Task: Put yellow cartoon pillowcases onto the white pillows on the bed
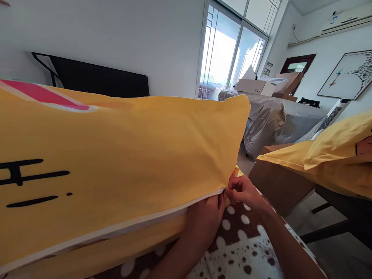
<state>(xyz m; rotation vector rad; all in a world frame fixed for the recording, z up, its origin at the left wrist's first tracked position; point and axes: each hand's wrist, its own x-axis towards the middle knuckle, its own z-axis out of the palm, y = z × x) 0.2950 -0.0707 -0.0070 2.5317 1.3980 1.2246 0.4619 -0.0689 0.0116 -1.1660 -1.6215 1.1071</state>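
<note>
Two hands are working at the edge of a big yellow pillow, which is filling the left and centre of the frame. The right hand (242, 190) is closing thumb and forefinger in a pinch on the lower right corner of the pillow (151, 151), its other fingers curling in. The left hand (210, 207) is bending in beside it under the pale edge (124, 229) — its fingertips are partly hiding, so I cannot tell how far they are closing or on what.

Beneath, a brown-and-white spotted blanket (241, 248) is spreading along the bottom of the frame. The pillow is standing in the way of the view, blocking the lower part of a black panel (101, 75) at upper left. At far right, a second yellow cushion (334, 159) is resting above dark furniture (343, 205), near a wooden block (276, 186). Behind, a plastic sheet (263, 128) is draping a bulky piece, with boxes (255, 86) sitting on top — all lying before a bright window (222, 50). An air conditioner (348, 21) is hanging at upper right.
</note>
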